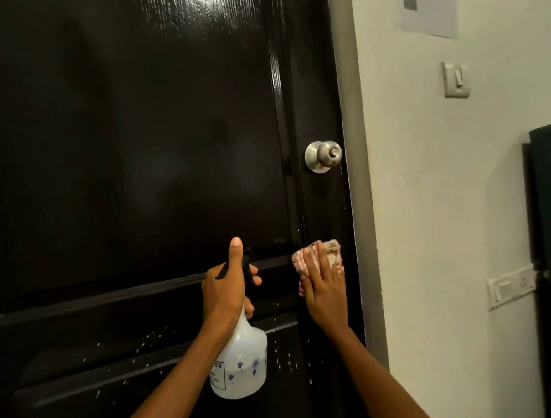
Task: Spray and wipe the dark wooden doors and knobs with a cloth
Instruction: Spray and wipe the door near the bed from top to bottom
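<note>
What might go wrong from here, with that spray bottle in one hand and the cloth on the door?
Droplets sit on the lower panel of the door, away from the cloth under the right hand; they may dry as spots. The left hand holds the spray bottle by its neck only, so a wet grip may slip. The knob looks easy to skip.

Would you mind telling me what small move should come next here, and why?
Probably slide the right hand with the cloth downward: white spray droplets dot the door there, while the left hand merely holds the spray bottle.
</note>
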The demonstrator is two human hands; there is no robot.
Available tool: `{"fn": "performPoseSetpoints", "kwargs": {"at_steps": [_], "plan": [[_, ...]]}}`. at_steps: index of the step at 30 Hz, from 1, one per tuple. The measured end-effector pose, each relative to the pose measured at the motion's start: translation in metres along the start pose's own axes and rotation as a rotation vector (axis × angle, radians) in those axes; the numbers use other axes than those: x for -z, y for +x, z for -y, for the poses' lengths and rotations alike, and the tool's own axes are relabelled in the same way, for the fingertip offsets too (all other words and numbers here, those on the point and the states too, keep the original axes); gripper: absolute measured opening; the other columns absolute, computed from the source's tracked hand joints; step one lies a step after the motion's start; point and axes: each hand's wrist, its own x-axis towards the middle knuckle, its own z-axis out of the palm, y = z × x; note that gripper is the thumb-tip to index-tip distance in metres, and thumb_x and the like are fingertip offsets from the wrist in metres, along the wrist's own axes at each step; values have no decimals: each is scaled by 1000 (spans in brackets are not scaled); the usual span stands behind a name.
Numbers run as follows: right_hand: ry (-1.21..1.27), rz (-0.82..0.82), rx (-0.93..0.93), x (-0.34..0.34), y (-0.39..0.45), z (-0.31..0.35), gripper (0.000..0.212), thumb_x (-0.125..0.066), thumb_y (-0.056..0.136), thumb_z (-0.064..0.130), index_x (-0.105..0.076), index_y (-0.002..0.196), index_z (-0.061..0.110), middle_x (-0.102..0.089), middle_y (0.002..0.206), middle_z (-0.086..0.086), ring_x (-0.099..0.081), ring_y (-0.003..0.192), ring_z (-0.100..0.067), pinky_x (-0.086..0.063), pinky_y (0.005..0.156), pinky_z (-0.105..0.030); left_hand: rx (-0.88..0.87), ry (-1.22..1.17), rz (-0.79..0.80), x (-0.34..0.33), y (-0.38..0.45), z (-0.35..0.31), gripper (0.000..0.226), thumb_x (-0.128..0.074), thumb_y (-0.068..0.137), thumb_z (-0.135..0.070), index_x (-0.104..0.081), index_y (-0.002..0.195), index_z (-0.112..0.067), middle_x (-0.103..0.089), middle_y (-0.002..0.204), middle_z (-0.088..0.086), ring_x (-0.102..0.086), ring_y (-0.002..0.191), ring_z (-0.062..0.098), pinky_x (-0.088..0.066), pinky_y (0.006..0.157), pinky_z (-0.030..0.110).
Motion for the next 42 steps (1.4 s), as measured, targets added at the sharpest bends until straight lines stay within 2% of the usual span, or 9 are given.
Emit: {"fn": "performPoseSetpoints", "kwargs": {"at_steps": [6, 13, 17, 21, 25, 28, 32, 36, 42], "plan": [[69, -79, -115, 33, 54, 15, 61, -10, 103, 57, 1, 160, 38, 4, 171, 4, 2, 157, -21, -7, 125, -54, -9, -6, 33, -17, 0, 0, 79, -39, 97, -74, -72, 87, -2, -77, 78, 12, -49, 36, 21, -43, 43, 29], [179, -191, -255, 83, 173, 38, 60, -22, 110, 42, 1, 162, 24, 9, 170, -3, 5, 157, -28, 0, 125, -54, -47, -34, 70, -34, 11, -10, 81, -38, 97, -74, -72, 87, -1, -76, 77, 12, -48, 38, 22, -44, 45, 30], [111, -227, -113, 57, 126, 15, 65, -11, 104, 53, 11, 159, 27, 5, 170, -1, 4, 157, -21, -2, 126, -50, -32, -28, 71, -43, 14, -6, 80, -39, 97, -74, -72, 87, -2, -76, 78, 15, -48, 37, 22, -43, 44, 30], [163, -195, -172, 21, 44, -5, 61, -1, 100, 65, 30, 150, 48, 9, 168, 4, 4, 157, -21, -5, 126, -53, 20, -50, 38, -42, 9, 10, 80, -43, 95, -75, -73, 86, -1, -77, 78, 14, -50, 38, 22, -42, 43, 29], [179, -147, -238, -12, -33, -16, 61, 3, 97, 71, 30, 148, 53, 11, 168, 5, 5, 157, -20, -5, 125, -57, 53, -13, 32, -36, -1, 24, 81, -42, 94, -76, -73, 88, -1, -77, 80, 13, -50, 38, 21, -42, 41, 28], [167, -150, -227, -11, -24, -8, 57, -6, 103, 62, 22, 151, 53, 8, 169, 4, 7, 156, -18, -6, 124, -60, 44, -8, 28, -30, -4, 23, 80, -41, 95, -75, -74, 88, -2, -77, 80, 13, -51, 39, 22, -43, 42, 29], [110, -153, -7, 13, 50, 21, 54, -23, 107, 47, -3, 157, 44, 0, 171, 2, 3, 157, -21, -3, 125, -58, 16, 28, 26, -22, -7, 18, 79, -41, 95, -75, -74, 87, -4, -78, 79, 11, -51, 39, 23, -43, 42, 28], [90, -198, -1, 34, 109, 50, 53, -34, 106, 41, -22, 158, 40, -8, 170, 4, -1, 157, -23, -4, 125, -56, 4, 12, 4, -14, -2, 14, 79, -41, 96, -75, -73, 87, -4, -77, 77, 11, -50, 39, 23, -44, 43, 30], [25, -159, 15, 0, 18, 5, 54, -40, 106, 38, -24, 158, 38, -12, 169, 6, -11, 156, -25, -21, 121, -62, 6, 5, 6, -13, 1, 14, 79, -41, 97, -74, -73, 86, -3, -77, 77, 11, -49, 38, 23, -45, 46, 32]]}}
